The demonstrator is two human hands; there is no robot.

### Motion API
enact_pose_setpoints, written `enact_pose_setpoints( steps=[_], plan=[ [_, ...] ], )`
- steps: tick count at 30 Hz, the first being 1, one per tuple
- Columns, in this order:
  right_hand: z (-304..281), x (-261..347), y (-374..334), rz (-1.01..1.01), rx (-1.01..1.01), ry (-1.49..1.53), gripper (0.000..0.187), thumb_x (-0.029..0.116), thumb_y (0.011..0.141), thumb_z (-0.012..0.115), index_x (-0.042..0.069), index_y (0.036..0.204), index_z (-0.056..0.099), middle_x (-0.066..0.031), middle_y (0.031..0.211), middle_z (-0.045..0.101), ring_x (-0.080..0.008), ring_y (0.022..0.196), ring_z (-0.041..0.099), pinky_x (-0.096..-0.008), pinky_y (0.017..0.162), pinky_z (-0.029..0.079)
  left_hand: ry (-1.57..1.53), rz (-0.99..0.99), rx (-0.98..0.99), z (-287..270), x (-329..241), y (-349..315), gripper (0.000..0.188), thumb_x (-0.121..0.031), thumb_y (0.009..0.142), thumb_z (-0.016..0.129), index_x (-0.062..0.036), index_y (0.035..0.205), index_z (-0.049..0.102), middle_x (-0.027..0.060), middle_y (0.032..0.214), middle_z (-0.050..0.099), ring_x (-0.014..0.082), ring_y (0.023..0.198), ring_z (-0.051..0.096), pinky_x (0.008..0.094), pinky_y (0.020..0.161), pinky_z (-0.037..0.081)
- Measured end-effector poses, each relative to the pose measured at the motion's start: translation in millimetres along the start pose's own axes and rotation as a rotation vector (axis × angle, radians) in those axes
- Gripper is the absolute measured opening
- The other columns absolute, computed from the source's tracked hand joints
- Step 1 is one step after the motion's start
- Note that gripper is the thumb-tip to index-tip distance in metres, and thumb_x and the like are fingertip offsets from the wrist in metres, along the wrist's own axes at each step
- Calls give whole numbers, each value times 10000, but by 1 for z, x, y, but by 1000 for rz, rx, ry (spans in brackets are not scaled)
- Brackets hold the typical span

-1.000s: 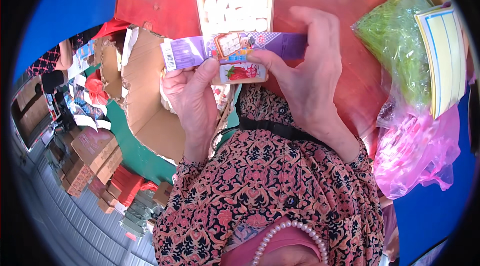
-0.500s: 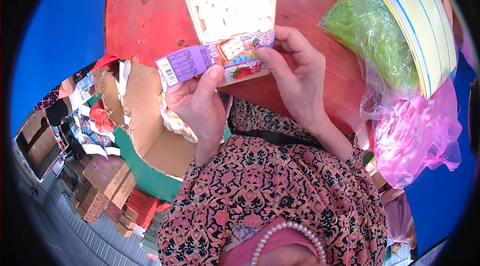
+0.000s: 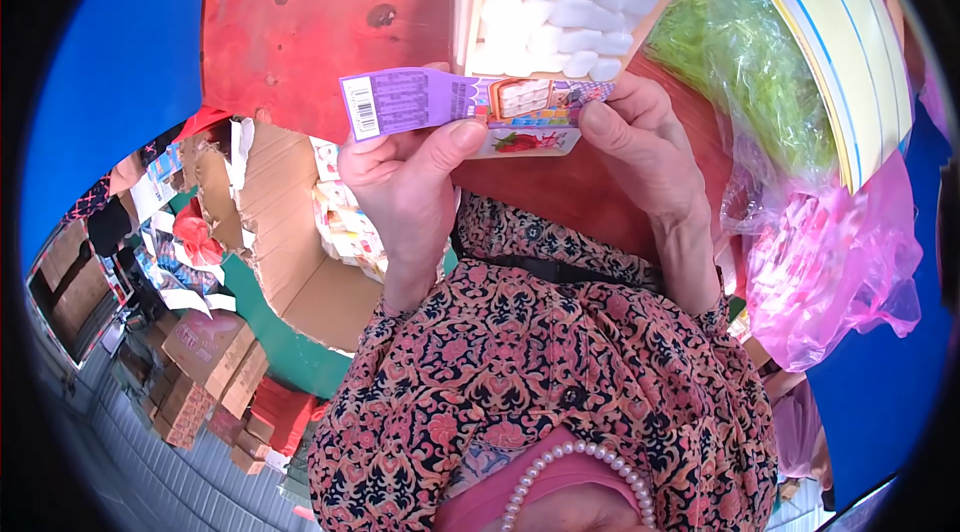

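A clear plastic box [image 3: 560, 17] filled with white pillow-shaped sweets is held tilted above the red table. Around its near end lies a purple printed card sleeve [image 3: 410, 102], whose barcode flap sticks out past the box to the left. My left hand [image 3: 405, 172] pinches the sleeve, thumb on top and fingers beneath. At the near right corner of the box, my right hand [image 3: 650, 147] grips box and sleeve together, its thumb on the printed face. The fingers under the box are mostly hidden.
The red tabletop [image 3: 300, 32] has dark marks. To the right are a bag of green shreds [image 3: 770, 82], a pink plastic bag [image 3: 830, 262] and yellow-white sheets [image 3: 840, 62]. An open cardboard carton [image 3: 290, 222] with colourful packs [image 3: 350, 227] stands left, near stacked boxes [image 3: 210, 352].
Both hands and the box have shifted to the right, and the box has turned clockwise. The sleeve's flap now lies more nearly level. Both hands keep their hold.
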State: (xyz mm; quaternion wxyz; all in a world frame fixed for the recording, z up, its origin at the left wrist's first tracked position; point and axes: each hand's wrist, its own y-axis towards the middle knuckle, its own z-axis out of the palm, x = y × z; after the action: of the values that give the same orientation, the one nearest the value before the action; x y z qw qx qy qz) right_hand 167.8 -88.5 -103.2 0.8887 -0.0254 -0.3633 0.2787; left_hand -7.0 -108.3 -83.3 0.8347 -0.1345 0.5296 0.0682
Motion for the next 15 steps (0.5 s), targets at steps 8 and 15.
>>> enact_pose_setpoints(
  steps=[8,15],
  plan=[
    [16,2,5,-33,-13,-105,339,152,853,582,-10,1147,539,-58,1088,596,-120,1002,531,-269,900,392,-90,-86,29,-5,-2,8,336,82,683,665,50,1005,575,120,928,632,165,833,608,290,802,478],
    [28,-7,8,-227,-319,-247,364,27,799,622,-36,1138,505,-65,990,600,-96,899,565,-218,772,461,-102,-109,19,-9,6,15,301,79,701,645,31,990,578,108,926,631,156,831,604,288,798,476]
  ],
)
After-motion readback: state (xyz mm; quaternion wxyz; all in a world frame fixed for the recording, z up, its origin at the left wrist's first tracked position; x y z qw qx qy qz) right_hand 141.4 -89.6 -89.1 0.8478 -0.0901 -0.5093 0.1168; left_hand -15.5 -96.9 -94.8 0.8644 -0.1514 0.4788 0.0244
